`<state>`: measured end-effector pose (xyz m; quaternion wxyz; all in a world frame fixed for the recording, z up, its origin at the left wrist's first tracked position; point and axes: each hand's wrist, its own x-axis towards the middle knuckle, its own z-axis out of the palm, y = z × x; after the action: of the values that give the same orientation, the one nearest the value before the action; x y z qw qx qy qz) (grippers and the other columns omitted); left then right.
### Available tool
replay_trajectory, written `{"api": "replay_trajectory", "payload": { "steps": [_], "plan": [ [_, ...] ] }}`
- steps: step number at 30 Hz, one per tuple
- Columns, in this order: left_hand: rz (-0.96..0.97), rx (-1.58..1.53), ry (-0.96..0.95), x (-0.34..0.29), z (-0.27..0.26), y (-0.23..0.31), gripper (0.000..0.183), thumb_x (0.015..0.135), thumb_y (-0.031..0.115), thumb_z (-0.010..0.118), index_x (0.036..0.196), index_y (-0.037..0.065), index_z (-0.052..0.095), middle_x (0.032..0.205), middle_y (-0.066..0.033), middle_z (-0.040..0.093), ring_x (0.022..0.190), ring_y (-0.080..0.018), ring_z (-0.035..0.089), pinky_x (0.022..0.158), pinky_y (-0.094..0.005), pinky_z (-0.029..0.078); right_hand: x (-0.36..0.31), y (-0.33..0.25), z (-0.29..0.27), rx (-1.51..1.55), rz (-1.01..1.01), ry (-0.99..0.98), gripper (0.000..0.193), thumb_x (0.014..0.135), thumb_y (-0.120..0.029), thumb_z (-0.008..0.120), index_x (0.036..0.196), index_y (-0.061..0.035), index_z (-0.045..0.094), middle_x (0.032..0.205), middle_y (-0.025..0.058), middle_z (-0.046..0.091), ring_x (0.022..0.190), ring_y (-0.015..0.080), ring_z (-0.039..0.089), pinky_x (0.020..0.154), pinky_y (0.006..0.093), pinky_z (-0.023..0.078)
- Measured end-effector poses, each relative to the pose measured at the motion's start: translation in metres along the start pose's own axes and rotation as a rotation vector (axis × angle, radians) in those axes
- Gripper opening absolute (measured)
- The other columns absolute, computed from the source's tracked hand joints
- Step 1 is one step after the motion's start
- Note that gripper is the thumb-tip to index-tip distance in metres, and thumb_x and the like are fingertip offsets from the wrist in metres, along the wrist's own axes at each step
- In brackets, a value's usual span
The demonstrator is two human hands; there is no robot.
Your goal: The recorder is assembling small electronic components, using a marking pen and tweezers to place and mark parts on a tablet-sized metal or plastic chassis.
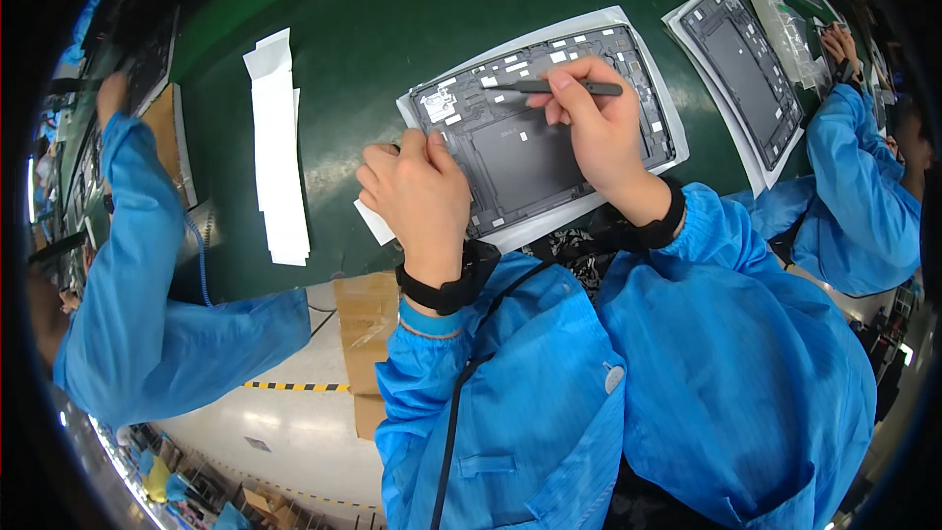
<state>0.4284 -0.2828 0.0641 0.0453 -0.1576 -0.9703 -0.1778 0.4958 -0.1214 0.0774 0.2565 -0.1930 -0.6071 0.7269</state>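
On the green worktop [353,39], a dark panel [520,162] lies over white paper [535,228]; the right hand [606,132] pinches a slim tool [601,88] above it, the left hand [422,198] curls at its edge, grip unclear. Below, striped tape [294,387] crosses the pale floor [304,432].

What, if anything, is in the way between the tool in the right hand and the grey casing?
Nothing visible: the black tool in the right hand points over the casing; the left hand is at its left edge, away from the tip.

Grey panel [525,169], black tool [601,88], green table [358,49], yellow-black striped tape [294,387].
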Motion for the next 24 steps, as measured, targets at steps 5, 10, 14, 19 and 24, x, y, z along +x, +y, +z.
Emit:
{"api": "replay_trajectory", "payload": {
  "steps": [5,10,14,19,24],
  "plan": [
    [-0.036,0.013,0.056,-0.002,0.004,-0.002,0.025,0.094,0.03,0.06,0.084,0.009,0.068,0.094,-0.0137,0.054,0.093,-0.0337,0.049,0.08,-0.0468,0.037,-0.011,0.001,-0.021,-0.017,0.132,-0.066,0.013,0.096,-0.012,0.059,0.093,0.0003,0.062,0.072,0.0022,0.059,0.072,0.0106,0.063,0.066,0.0235,0.047],
    [0.111,-0.23,0.219,-0.021,-0.014,-0.018,0.019,0.094,0.021,0.06,0.096,0.002,0.063,0.1,-0.0152,0.056,0.097,-0.0352,0.051,0.085,-0.0454,0.039,-0.007,-0.012,-0.014,-0.032,0.175,-0.212,0.013,0.096,-0.014,0.061,0.093,-0.0012,0.063,0.076,0.0039,0.062,0.07,0.0095,0.061,0.065,0.0233,0.047],
    [0.17,-0.368,0.147,-0.07,-0.016,-0.034,0.03,0.093,0.015,0.059,0.118,-0.001,0.06,0.123,-0.0187,0.058,0.115,-0.0385,0.053,0.099,-0.0465,0.04,-0.012,-0.01,0.025,-0.027,0.207,-0.371,0.016,0.095,-0.016,0.063,0.096,-0.0006,0.065,0.082,0.0063,0.068,0.072,0.0111,0.063,0.065,0.0252,0.05],
    [0.288,-0.248,0.09,-0.083,0.006,-0.045,0.048,0.088,0.018,0.062,0.132,-0.001,0.055,0.138,-0.0195,0.053,0.129,-0.0393,0.048,0.105,-0.0467,0.039,-0.009,0.007,0.066,-0.255,0.172,-0.575,0.017,0.096,-0.014,0.062,0.1,0.0023,0.063,0.086,0.0043,0.065,0.075,0.0094,0.061,0.07,0.0243,0.05],
    [0.299,-0.254,0.115,-0.083,0.008,-0.05,0.047,0.088,0.022,0.063,0.13,-0.001,0.059,0.135,-0.018,0.056,0.126,-0.0379,0.052,0.103,-0.0457,0.041,-0.013,0.018,0.072,-0.311,0.192,-0.582,0.015,0.094,-0.012,0.062,0.099,0.0023,0.063,0.086,0.0041,0.065,0.078,0.0088,0.061,0.068,0.0246,0.051]
  ]
}}
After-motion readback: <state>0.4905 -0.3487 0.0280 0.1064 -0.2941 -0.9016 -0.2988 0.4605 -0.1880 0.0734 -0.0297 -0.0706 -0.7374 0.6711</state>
